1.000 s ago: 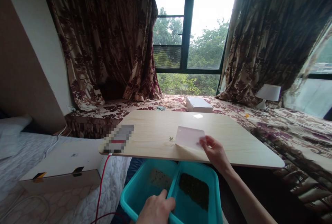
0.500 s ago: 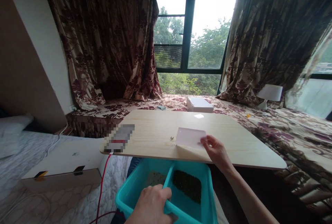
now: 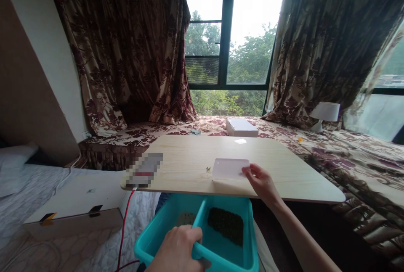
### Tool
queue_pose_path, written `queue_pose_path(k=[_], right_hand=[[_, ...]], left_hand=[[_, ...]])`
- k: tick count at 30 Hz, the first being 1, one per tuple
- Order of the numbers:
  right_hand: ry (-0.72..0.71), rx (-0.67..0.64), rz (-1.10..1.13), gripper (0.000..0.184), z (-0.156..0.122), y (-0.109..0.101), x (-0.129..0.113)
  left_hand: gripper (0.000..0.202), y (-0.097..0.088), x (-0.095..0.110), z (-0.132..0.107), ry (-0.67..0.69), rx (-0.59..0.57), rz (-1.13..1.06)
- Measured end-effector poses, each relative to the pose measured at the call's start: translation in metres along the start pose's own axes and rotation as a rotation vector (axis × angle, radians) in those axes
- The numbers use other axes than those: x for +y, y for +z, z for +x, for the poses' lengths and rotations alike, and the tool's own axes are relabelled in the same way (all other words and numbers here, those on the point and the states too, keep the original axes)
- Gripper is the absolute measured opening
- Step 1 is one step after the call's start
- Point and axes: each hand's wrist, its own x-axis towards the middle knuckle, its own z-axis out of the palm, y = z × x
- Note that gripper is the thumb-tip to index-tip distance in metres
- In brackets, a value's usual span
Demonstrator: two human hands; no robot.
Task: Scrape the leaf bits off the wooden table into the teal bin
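Between thumb and fingers, my right hand [image 3: 261, 179] pinches the right edge of a thin, whitish translucent plastic sheet [image 3: 229, 168], held tilted over the wooden table [image 3: 176, 158]. A small heap of greenish bits [image 3: 208, 169] lies on the tabletop just left of the sheet. Below the table's near edge, my left hand [image 3: 181, 246] is wrapped around the divider of a turquoise two-compartment bin [image 3: 232, 257]. Dark green, crumbly material [image 3: 226, 225] lies in the right compartment. The left one has a pale patch with specks [image 3: 186, 218], partly hidden by my hand.
A blurred-out flat device [image 3: 145, 170] with a red cable [image 3: 125, 219] is at the table's left end. A white box [image 3: 75, 198] sits on the bed at left. Behind the table are another white box [image 3: 241, 127] and a lamp [image 3: 325, 112] on the window seat.
The view has shifted slightly. The bin sits a little further left in the picture, with my left hand still on its divider. My right hand keeps its pinch on the sheet over the table.
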Motion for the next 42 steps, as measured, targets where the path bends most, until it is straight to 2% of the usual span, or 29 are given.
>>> queue_pose_path(k=[6,13,17,22,27,30,35,42], right_hand=[[-0.002,-0.024,0.023,0.03,0.003,0.009,0.006],[-0.009,-0.069,0.011,0.035,0.005,0.015,0.003],[-0.001,-0.089,-0.029,0.043,0.002,0.005,-0.004],[0.025,-0.173,-0.021,0.046,-0.009,-0.018,-0.007],[0.052,-0.033,0.035,0.044,-0.012,-0.029,-0.004],[0.071,0.009,0.064,0.041,-0.01,-0.025,-0.004],[0.049,-0.031,0.08,0.036,-0.01,-0.008,0.0],[0.034,-0.022,0.057,0.036,-0.012,0.008,0.007]], left_hand=[[0.021,-0.009,-0.005,-0.004,-0.041,0.029,-0.05],[0.023,-0.008,-0.005,-0.004,-0.042,0.015,-0.045],[0.022,-0.007,-0.006,-0.004,-0.035,0.025,-0.058],[0.022,-0.006,-0.005,-0.005,-0.01,0.007,-0.049],[0.021,-0.002,0.006,-0.001,0.013,-0.025,-0.011],[0.02,0.007,0.015,0.008,0.076,-0.037,0.03],[0.021,0.019,0.023,0.016,0.2,-0.056,0.122],[0.023,0.018,0.027,0.018,0.2,-0.082,0.18]])
